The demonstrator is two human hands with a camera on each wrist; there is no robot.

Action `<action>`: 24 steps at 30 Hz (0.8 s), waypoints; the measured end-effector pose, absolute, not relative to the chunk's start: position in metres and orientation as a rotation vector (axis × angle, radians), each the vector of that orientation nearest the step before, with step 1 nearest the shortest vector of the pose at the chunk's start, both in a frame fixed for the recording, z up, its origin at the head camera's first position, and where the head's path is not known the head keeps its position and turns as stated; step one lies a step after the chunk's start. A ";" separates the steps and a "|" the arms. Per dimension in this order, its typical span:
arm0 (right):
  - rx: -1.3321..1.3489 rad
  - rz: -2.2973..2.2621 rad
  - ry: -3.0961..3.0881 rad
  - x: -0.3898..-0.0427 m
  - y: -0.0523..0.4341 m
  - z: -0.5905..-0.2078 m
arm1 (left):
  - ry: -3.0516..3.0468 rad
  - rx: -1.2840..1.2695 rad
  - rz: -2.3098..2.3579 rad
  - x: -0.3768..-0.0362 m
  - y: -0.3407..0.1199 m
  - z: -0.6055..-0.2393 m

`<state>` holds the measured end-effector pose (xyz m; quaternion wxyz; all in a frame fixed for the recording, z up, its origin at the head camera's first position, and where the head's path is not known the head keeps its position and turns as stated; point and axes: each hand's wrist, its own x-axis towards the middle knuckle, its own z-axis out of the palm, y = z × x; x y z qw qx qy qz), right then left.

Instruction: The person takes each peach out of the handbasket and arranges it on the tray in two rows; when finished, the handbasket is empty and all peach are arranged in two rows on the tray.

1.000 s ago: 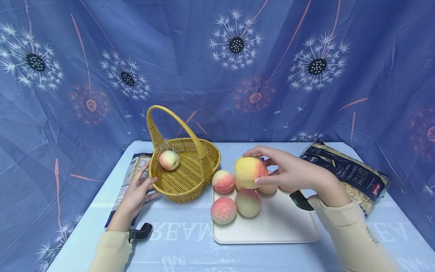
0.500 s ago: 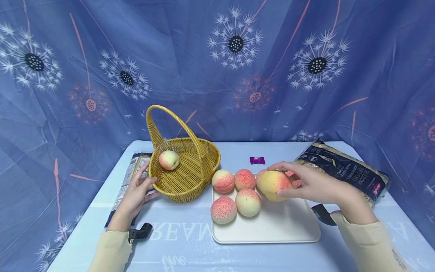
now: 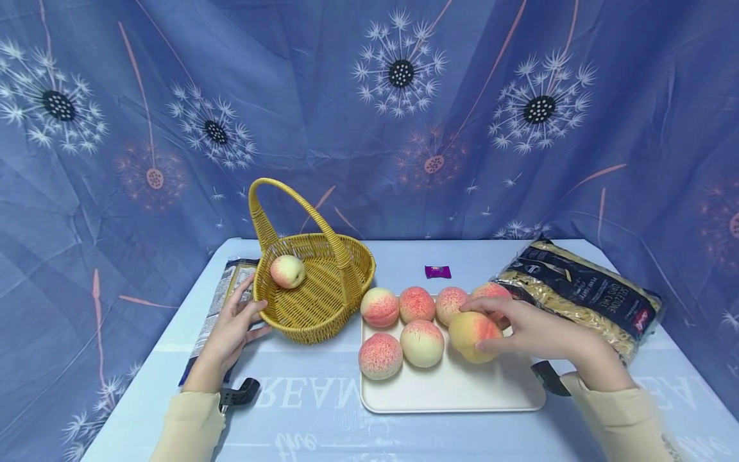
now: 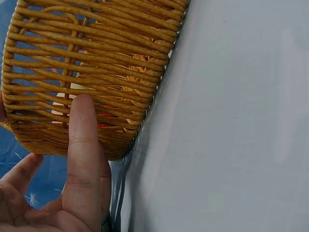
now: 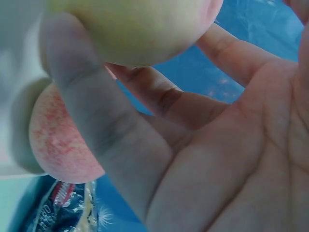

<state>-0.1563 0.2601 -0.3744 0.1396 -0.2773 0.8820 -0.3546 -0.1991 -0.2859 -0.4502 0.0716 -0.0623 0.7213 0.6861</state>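
My left hand (image 3: pixel 231 327) rests against the near left side of a yellow wicker basket (image 3: pixel 314 333). In the left wrist view, a straight finger (image 4: pixel 83 159) lies on the woven wall (image 4: pixel 96 63). One pale, pink-blushed peach (image 3: pixel 287 271) sits inside the basket. Over the white tray (image 3: pixel 450 394), my right hand (image 3: pixel 528 327) holds a larger yellow peach (image 3: pixel 475 337) between thumb and fingers. Its underside is hidden, so I cannot tell whether it touches the tray. Several pink and cream peaches (image 3: pixel 423 344) stand in two rows on the tray, one partly behind my right hand.
A bag of penne pasta (image 3: pixel 583 292) lies right of the tray. Another flat package (image 3: pixel 216 308) lies left, partly under my left hand. A small purple wrapped sweet (image 3: pixel 437 272) is behind the tray. Patterned blue cloth (image 3: pixel 346 128) hangs at the table's back edge.
My right hand has carried the yellow peach rightward and down, to the right end of the front row. The back-row peaches and the sweet came into sight. Left hand and basket stayed put.
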 end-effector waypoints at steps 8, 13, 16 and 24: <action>-0.775 -1.002 2.504 -0.162 0.256 -0.384 | 2.176 -0.192 2.048 -0.199 -0.285 -0.449; -0.767 -1.006 2.472 -0.164 0.253 -0.385 | 2.172 -0.193 2.050 -0.200 -0.286 -0.450; -0.768 -1.002 2.458 -0.165 0.250 -0.384 | 2.168 -0.195 2.055 -0.201 -0.287 -0.450; -0.761 -0.960 2.469 -0.165 0.247 -0.385 | 2.180 -0.194 2.053 -0.200 -0.287 -0.450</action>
